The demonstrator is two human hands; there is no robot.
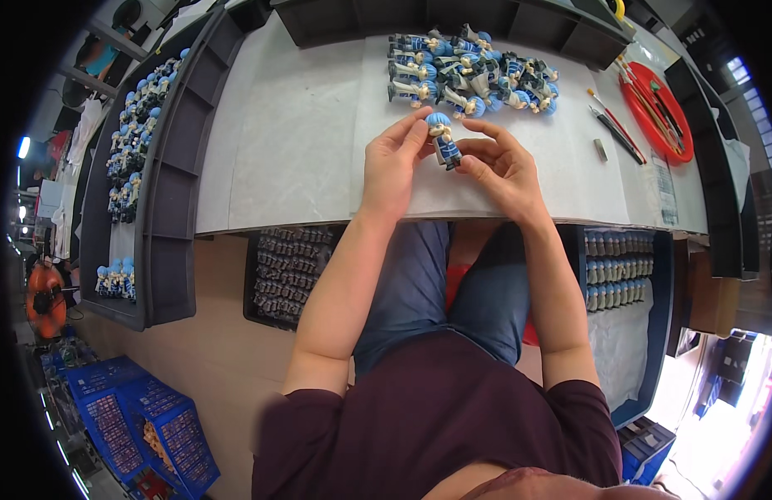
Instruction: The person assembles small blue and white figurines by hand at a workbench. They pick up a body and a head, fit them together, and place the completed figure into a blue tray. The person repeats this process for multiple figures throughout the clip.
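Between my two hands, over the near part of the white-covered table (303, 125), is a small figurine (443, 142) with light-blue hair, a blue and white outfit and dark feet. My left hand (394, 162) pinches it at the head with thumb and forefinger. Close to its feet, the thumb and fingers of my right hand (507, 171) curl round the lower end and appear to touch it. The figurine tilts slightly, head away from me. Just beyond my hands lies a pile of similar figurines (478, 75), mostly on their sides.
A dark bin (165, 158) of figurines stands at the left, and another dark tray (453, 21) borders the far edge. Brushes lie in and beside a red dish (682, 129) at the right. Under the table, trays of figurines (290, 271) flank my legs; blue crates (144, 417) stand lower left.
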